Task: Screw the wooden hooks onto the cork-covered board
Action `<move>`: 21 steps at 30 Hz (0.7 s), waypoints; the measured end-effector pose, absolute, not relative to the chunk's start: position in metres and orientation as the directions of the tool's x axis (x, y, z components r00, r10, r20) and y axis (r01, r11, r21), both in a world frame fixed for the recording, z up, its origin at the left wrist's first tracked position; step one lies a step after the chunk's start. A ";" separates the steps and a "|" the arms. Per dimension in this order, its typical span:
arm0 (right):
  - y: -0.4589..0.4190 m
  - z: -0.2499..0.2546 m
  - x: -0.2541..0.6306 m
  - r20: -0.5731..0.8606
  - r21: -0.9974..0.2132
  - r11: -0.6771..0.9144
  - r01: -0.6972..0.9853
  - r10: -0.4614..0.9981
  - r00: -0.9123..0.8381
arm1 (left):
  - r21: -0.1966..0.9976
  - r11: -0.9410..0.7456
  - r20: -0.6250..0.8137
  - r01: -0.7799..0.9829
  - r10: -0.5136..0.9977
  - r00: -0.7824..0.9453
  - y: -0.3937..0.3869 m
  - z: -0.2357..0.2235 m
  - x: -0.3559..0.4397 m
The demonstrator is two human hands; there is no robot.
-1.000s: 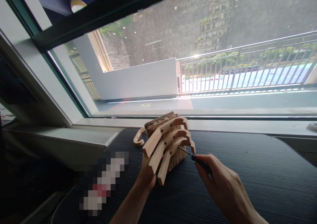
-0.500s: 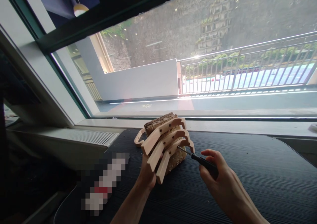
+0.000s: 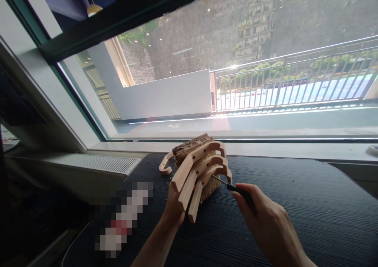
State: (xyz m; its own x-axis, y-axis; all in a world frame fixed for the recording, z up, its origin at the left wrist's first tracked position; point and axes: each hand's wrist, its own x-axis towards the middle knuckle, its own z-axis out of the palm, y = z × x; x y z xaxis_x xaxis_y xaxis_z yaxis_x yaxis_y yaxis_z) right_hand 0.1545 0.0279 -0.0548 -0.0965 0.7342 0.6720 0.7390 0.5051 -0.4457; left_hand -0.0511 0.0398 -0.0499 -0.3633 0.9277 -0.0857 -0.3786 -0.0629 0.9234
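My right hand (image 3: 260,214) is closed around the black handle of a screwdriver (image 3: 239,190). The screwdriver's thin shaft reaches left to a hole in the lowest of three pale wooden hooks (image 3: 203,170). These curved pieces have dark screw holes and lie side by side against a rough brown, woven-looking block (image 3: 190,145). Behind the hooks' straight ends, my left hand (image 3: 173,208) grips them from the left; its fingers are mostly hidden. Another pale curved hook (image 3: 165,169) sticks out from the block's left side.
All this sits on a dark wood-grain table (image 3: 280,212). At its left lies a blurred-out flat item (image 3: 126,219). A window sill (image 3: 265,149) and large window run along the far edge, with a vented ledge (image 3: 112,162) at the left.
My right hand's fingers, partly lifted off the handle before, are now wrapped round it. The hooks have shifted and tilted slightly; the screwdriver tip stays at the lowest one.
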 end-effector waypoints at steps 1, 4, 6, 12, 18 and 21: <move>0.027 -0.055 0.154 0.636 -0.493 0.469 0.733 0.769 -0.065 | 0.925 -0.072 -0.076 -0.372 0.926 -0.369 0.039 -0.051 -0.051; 0.027 -0.054 0.152 0.511 -0.587 0.381 0.715 0.859 -0.038 | 0.926 -0.101 -0.047 -0.364 0.925 -0.378 0.038 -0.050 -0.051; 0.028 -0.054 0.152 0.456 -0.597 0.351 0.722 0.888 -0.054 | 0.928 -0.111 -0.032 -0.356 0.927 -0.373 0.038 -0.047 -0.049; 0.029 -0.054 0.155 0.600 -0.428 0.442 0.788 0.791 -0.118 | 0.914 -0.136 -0.034 -0.382 0.914 -0.405 0.039 -0.038 -0.045; 0.032 -0.054 0.158 0.734 -0.195 0.533 0.823 0.636 -0.237 | 0.905 -0.083 -0.069 -0.418 0.939 -0.336 0.040 -0.039 -0.047; 0.032 -0.054 0.158 0.749 -0.183 0.548 0.816 0.616 -0.245 | 0.907 -0.120 -0.039 -0.404 0.931 -0.364 0.040 -0.040 -0.048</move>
